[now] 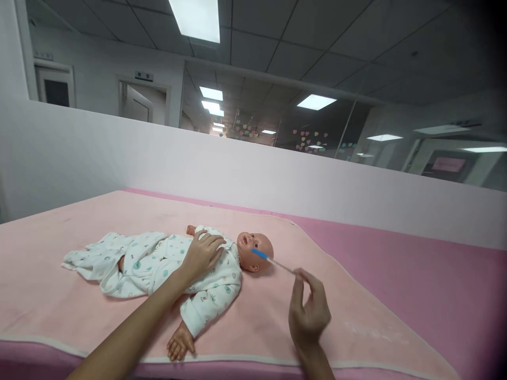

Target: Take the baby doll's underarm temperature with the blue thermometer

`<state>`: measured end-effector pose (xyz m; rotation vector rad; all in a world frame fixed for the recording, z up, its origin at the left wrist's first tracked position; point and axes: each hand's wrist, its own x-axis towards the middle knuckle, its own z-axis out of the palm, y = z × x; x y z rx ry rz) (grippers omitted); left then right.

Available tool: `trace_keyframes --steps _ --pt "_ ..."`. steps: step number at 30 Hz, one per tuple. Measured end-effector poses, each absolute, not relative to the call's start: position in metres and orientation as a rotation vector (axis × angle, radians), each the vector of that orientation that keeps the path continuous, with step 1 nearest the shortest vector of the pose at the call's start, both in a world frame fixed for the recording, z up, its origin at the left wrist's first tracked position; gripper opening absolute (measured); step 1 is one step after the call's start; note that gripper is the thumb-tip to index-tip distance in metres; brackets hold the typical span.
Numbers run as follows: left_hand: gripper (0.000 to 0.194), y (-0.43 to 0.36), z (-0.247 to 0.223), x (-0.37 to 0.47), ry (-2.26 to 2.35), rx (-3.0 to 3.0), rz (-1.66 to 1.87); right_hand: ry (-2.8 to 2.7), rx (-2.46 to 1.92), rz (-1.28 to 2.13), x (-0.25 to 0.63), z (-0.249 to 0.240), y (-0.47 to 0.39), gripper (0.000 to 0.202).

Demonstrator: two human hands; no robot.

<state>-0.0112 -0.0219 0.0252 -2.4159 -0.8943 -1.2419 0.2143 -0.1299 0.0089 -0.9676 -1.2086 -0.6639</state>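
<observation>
A baby doll [255,252] in white patterned clothes [216,290] lies on its back, its head toward the right. My left hand [204,253] rests on the doll's chest, fingers extended over the cloth and partly covering it. To the right of the doll's head, my right hand [309,303] is closed in a pinch on the end of a thin pale stick with a blue end [260,254]. The blue end points left and overlaps the doll's cheek in view; I cannot tell whether it touches. One doll hand [181,342] lies palm up near the front edge.
A peach mat [273,327] with a pale border lies under the doll, on a pink padded surface [380,264]. Behind it stands a low white wall [222,169] with glass panels [317,126] above, decorated with heart stickers. Doorways show at the back left.
</observation>
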Motion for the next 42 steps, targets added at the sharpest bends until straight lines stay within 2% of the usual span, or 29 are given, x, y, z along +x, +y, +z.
trace_keyframes --steps 4,8,11,13,16,18,22,29,35,42 --pt "0.022 -0.018 0.021 -0.008 -0.883 -2.521 -1.154 -1.501 -1.201 -0.821 0.246 -0.036 -0.17 0.015" --pt "0.021 -0.016 0.017 -0.009 -0.926 -2.542 -1.177 -1.604 -1.455 -0.872 0.261 -0.059 -0.17 0.023" --pt "0.021 -0.016 0.018 -0.009 -0.966 -2.555 -1.173 -1.617 -1.562 -0.918 0.25 -0.042 -0.149 0.026" --pt "0.028 -0.015 0.019 -0.006 -0.996 -2.57 -1.184 -1.64 -1.538 -0.899 0.227 -0.019 -0.127 0.022" --pt "0.046 -0.013 0.02 0.0 -1.077 -2.648 -1.199 -1.786 -1.489 -0.68 0.175 0.014 -0.084 0.022" --pt "0.047 -0.011 0.02 0.004 -1.161 -2.72 -1.172 -1.833 -1.517 -0.58 0.143 0.024 -0.055 0.021" --pt "0.04 -0.005 0.017 0.004 -1.284 -2.782 -1.205 -1.78 -1.643 -0.517 0.113 0.015 -0.022 0.02" --pt "0.029 0.0 0.011 0.002 -1.248 -2.784 -1.323 -1.784 -1.344 -0.418 0.13 -0.003 -0.028 0.023" --pt "0.026 0.003 0.008 0.001 -1.276 -2.796 -1.337 -1.72 -1.268 -0.306 0.124 -0.003 -0.034 0.033" --pt "0.031 0.005 0.009 0.001 -1.183 -2.841 -1.228 -1.526 -1.261 -0.288 0.121 -0.012 -0.026 0.029"
